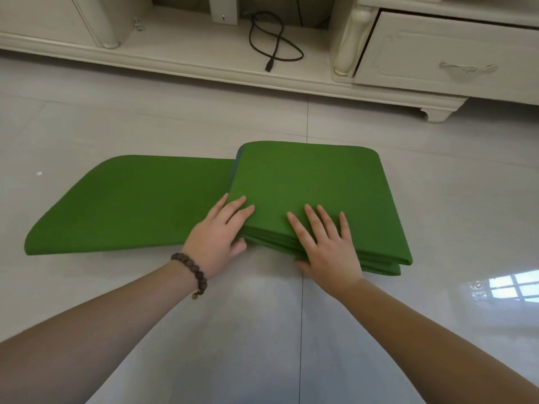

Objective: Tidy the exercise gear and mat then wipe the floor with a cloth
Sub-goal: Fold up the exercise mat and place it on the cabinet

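A green exercise mat [309,182] lies on the tiled floor, folded into a stack of several layers on the right. One last panel [131,205] of it still lies flat to the left. My left hand [218,237], with a bead bracelet at the wrist, rests with straight fingers on the stack's near left corner, its thumb at the near edge. My right hand [326,243] presses flat on top of the stack near its front edge, thumb down by the edge.
A cream TV cabinet [204,59] runs along the back, with a black cable [271,39] and a white box [223,13] on its low shelf and a drawer [437,53] at the right. Glossy grey floor tiles [262,330] surround the mat.
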`<state>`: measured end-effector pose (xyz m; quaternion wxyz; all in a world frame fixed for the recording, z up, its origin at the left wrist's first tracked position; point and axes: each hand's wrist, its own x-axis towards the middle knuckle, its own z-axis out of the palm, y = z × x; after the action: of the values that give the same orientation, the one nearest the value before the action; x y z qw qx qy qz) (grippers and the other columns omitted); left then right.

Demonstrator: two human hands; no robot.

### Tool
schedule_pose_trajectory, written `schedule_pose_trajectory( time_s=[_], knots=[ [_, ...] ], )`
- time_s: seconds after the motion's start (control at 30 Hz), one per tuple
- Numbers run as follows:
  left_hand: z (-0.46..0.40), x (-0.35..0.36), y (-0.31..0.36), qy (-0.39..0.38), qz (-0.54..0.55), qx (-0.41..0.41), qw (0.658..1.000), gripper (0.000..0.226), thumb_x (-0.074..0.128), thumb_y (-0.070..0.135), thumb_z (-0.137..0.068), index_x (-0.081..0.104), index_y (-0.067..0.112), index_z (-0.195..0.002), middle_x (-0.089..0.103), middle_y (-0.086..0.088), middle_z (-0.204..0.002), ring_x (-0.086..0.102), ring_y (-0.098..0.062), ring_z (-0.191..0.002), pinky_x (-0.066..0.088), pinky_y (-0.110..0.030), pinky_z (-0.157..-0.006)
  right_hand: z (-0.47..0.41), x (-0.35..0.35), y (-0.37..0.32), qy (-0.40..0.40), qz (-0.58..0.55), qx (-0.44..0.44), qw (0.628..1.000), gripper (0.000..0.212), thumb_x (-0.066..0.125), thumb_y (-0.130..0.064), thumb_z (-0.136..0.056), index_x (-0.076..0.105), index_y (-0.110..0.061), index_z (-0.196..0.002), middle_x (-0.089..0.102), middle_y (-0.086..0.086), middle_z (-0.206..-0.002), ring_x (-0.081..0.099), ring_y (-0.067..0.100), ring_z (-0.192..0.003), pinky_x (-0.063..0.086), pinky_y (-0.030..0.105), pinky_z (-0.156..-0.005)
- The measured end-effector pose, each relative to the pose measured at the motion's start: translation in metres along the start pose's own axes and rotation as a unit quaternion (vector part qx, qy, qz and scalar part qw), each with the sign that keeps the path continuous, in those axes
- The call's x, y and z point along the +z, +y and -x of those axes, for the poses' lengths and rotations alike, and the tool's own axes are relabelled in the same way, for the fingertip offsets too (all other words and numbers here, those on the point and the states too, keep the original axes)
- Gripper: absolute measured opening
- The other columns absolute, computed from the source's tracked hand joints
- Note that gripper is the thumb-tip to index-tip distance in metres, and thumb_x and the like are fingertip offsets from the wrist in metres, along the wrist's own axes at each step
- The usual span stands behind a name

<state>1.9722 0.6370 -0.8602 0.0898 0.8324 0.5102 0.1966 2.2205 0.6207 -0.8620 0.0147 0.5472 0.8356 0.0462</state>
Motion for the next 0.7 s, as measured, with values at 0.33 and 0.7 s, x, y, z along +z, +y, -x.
schedule_pose_trajectory(
  time_s=[0.33,0.7],
  knots=[
    [-0.023,-0.047,-0.002,0.085,-0.01,-0.108,0.991,0.087,0.063,0.044,-0.083,0.012,0.029,-0.151,0.041,-0.016,-0.145,0.052,-0.035,-0.121,0.051,-0.043,-0.087,-0.039,-0.059,0.02,0.129,-0.116,0.083,0.981,0.071,0.084,-0.017,-0.062,0.055,-0.011,-0.127,0.065,0.012,-0.12,0.067,0.035,-0.094,0.056,0.047,-0.073],
    [-0.104,-0.126,0.071,0.205,0.291,-0.145,0.923,0.055,0.043,0.026,-0.1,0.021,0.025,-0.15,0.062,0.008,-0.088,0.061,-0.002,-0.073,0.045,-0.014,-0.062,-0.051,-0.149,0.033,0.19,-0.197,0.142,0.951,0.063,0.062,-0.024,-0.085,0.036,-0.024,-0.142,0.06,-0.002,-0.122,0.054,0.014,-0.084,0.038,0.025,-0.071]
  ],
)
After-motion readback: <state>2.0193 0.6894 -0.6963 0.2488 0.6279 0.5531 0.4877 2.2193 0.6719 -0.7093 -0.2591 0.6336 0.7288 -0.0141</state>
